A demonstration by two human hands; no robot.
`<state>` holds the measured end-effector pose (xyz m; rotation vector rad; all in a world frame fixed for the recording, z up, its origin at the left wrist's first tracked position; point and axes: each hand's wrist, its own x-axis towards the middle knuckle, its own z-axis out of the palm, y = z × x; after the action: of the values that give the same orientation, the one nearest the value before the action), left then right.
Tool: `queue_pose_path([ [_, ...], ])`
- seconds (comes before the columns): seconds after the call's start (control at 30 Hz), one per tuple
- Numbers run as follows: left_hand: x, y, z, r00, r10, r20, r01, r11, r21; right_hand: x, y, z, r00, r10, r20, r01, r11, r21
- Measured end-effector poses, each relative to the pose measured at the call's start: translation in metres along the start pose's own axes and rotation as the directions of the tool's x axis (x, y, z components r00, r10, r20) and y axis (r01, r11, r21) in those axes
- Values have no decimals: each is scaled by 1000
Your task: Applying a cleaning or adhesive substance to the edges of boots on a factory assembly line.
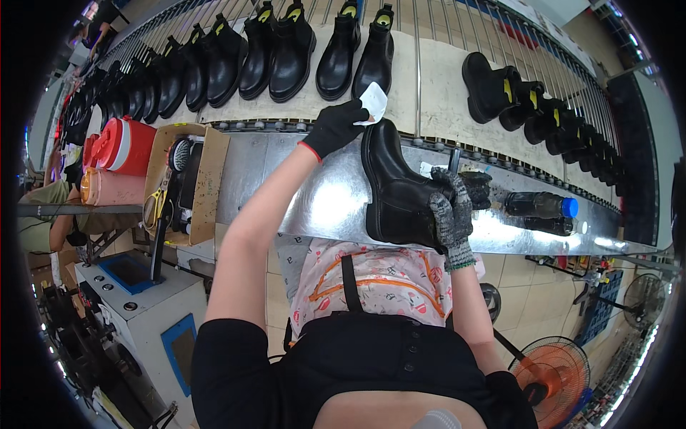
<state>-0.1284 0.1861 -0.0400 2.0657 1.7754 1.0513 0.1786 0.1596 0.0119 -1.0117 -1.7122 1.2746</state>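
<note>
A black ankle boot (394, 187) lies on its side on the metal bench top in front of me, its toe pointing away. My right hand (454, 214), in a grey knitted glove, is closed around the boot's shaft. Just beyond the toe is my left hand (337, 127), in a black glove with a red cuff edge. Its fingers pinch a small white sheet (375, 102); I cannot tell whether it is paper or cloth. A dark, rough-looking lump (475, 190) sits on the bench beside the right hand.
Along the far side runs a conveyor (439, 93) carrying black boots in rows (291, 53). At left are a cardboard box (207, 186) with yellow scissors (153, 207) and a red-and-white jug (121, 146). A blue-capped bottle (539, 206) lies at right; an orange fan (554, 372) stands below.
</note>
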Motion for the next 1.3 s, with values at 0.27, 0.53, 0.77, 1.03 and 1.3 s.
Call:
queue_pose_path([
  [0.27,36,-7,-26,782,497,376,-607,745,278,-1,5,-1,999,34,1,-34,998,60],
  [0.53,50,4,-37,612,511,604,-731,658,183,-2,6,-8,999,28,43,-31,998,61],
  [0.77,46,8,-35,585,521,622,-773,590,233,-5,12,-12,1000,26,7,-27,997,68],
  [1.03,19,27,-39,708,263,656,-567,766,304,-3,9,-9,1000,8,31,-9,999,38],
  [1.3,-59,-9,-137,984,26,-174,73,843,534,-6,14,-10,999,29,-29,-26,996,90],
])
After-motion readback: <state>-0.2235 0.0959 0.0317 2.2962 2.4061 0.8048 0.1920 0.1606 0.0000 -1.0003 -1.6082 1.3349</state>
